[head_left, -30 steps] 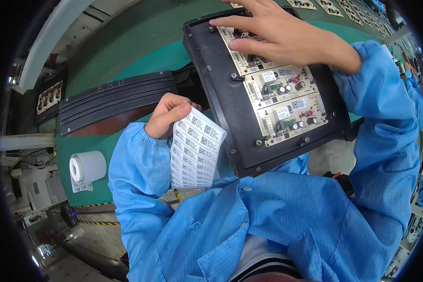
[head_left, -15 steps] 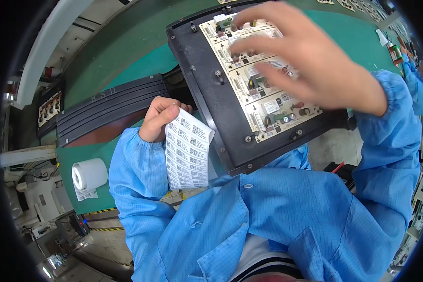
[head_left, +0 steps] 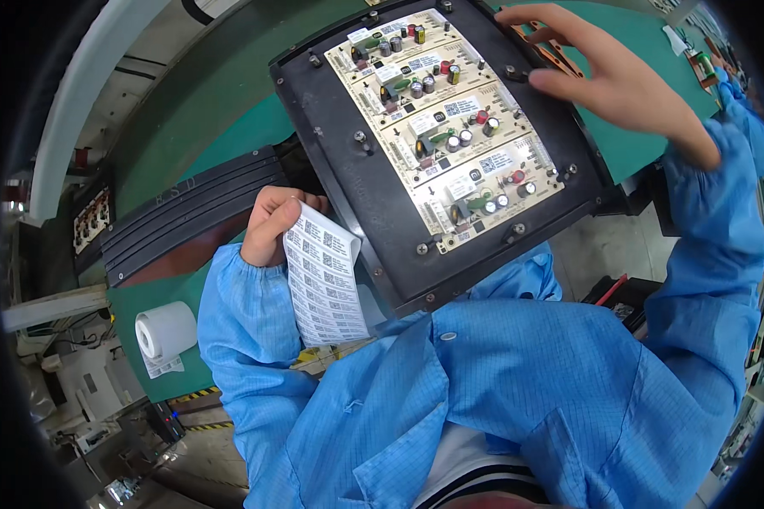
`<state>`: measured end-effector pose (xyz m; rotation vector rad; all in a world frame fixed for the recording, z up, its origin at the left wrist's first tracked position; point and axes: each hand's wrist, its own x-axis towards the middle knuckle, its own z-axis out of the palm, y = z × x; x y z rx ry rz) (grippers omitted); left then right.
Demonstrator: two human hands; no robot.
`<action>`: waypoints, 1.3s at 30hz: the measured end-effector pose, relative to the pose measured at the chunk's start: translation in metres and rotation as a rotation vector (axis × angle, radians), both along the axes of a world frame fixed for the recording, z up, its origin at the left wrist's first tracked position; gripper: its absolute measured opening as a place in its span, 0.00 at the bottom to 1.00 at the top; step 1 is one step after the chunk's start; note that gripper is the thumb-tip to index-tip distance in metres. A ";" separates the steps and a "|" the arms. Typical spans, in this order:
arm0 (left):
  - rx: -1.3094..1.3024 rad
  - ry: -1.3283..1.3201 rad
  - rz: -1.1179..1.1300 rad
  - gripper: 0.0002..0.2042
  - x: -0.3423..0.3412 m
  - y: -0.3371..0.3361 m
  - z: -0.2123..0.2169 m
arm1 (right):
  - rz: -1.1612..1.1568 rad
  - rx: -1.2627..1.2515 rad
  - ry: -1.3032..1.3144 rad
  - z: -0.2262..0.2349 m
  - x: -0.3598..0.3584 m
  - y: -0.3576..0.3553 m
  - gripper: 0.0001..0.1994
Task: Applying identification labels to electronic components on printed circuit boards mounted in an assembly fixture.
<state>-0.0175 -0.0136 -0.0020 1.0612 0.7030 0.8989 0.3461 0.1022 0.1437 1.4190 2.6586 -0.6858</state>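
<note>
My left hand (head_left: 273,227) pinches a white sheet of printed labels (head_left: 324,284) between thumb and fingers. The sheet hangs down beside the left edge of a black fixture tray (head_left: 373,191). On the tray lies a panel of several cream circuit boards (head_left: 450,127), fitted with capacitors and other parts; each board bears a white label. My right hand (head_left: 603,76) is at the tray's far right edge, fingers stretched and thumb apart, holding nothing visible. Whether its fingertips touch the tray I cannot tell.
A roll of white labels (head_left: 165,331) stands on the green mat at the left. Behind it are a stack of black trays (head_left: 195,208) and another populated board (head_left: 92,216). A brown-orange part (head_left: 556,55) shows below my right hand. A co-worker's blue sleeve (head_left: 743,110) is at far right.
My right hand has moved off the boards, to the right, uncovering them. The tray appears farther left in view. My left hand keeps hold of the label sheet.
</note>
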 end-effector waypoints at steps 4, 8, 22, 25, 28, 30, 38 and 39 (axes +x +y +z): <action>-0.040 -0.001 0.036 0.23 -0.001 -0.002 -0.002 | 0.264 0.250 0.292 -0.028 0.026 -0.028 0.34; 0.000 0.014 -0.001 0.22 -0.001 0.000 -0.003 | 0.299 0.258 0.119 -0.039 0.041 -0.032 0.47; -0.088 -0.155 0.127 0.11 -0.007 -0.009 -0.012 | 0.883 0.598 0.263 -0.043 -0.033 -0.088 0.21; -0.030 -0.017 0.009 0.15 -0.005 -0.001 -0.012 | 0.746 0.568 0.225 -0.020 -0.034 -0.082 0.20; -0.050 -0.019 0.053 0.19 0.002 0.001 -0.012 | 0.582 0.356 0.186 -0.011 -0.037 -0.076 0.21; -0.022 -0.024 0.023 0.17 0.003 0.003 -0.011 | 0.529 0.206 0.210 -0.013 -0.038 -0.073 0.21; -0.129 -0.099 -0.010 0.14 0.003 0.008 -0.012 | 0.550 0.335 0.181 0.002 -0.055 -0.069 0.25; -0.111 -0.008 0.047 0.15 0.004 0.008 -0.014 | 0.536 0.370 0.268 0.012 -0.060 -0.069 0.26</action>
